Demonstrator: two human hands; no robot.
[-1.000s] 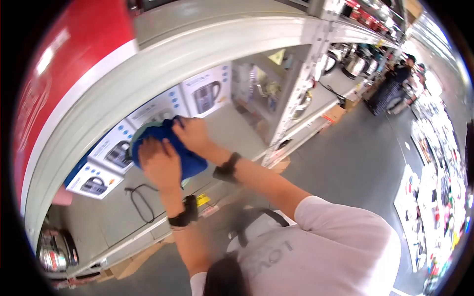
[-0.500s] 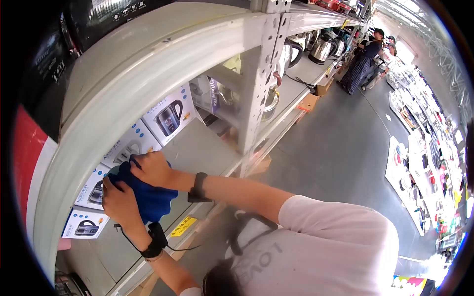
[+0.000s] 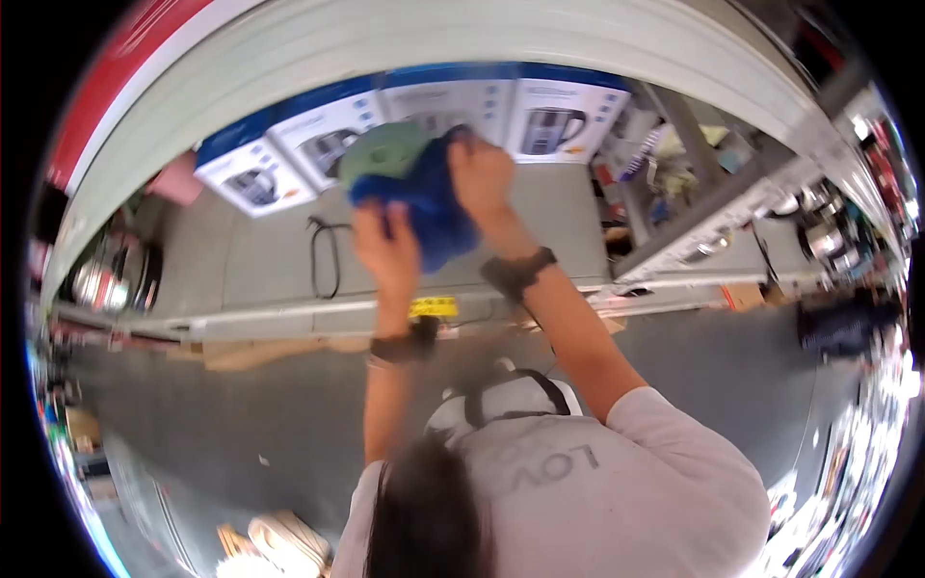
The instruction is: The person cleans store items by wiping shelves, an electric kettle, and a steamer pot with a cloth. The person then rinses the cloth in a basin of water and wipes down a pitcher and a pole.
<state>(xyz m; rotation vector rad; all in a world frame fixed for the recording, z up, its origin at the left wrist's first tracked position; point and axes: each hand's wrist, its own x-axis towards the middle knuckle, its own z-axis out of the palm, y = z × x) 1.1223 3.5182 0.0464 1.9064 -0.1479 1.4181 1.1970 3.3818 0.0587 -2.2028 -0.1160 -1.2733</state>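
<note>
Above the shelf board, both hands grip a bunched blue cloth (image 3: pixel 438 217), slightly blurred by motion. My left hand (image 3: pixel 387 252) is closed on its lower left side, thumb and fingers bent around it. Higher up on the right, my right hand (image 3: pixel 482 183) pinches the cloth's upper edge. A pale green rounded object (image 3: pixel 381 157) with a small ring mark shows beside the cloth, touching it; its kind is unclear, and its lower part is covered. Behind the cloth stand several white-and-blue kettle boxes (image 3: pixel 557 118) in a row.
A black cable (image 3: pixel 330 265) lies on the grey shelf (image 3: pixel 270 275), left of the hands. A yellow label (image 3: pixel 433 306) is on the shelf's front edge. A metal upright (image 3: pixel 713 222) stands to the right, with shiny kettles (image 3: pixel 831 239) beyond. A metal pot (image 3: pixel 101 284) sits far left.
My view has turned to face the shelf head-on. The cloth has turned in my hands, and more of the green object shows. Both hands still hold the cloth.
</note>
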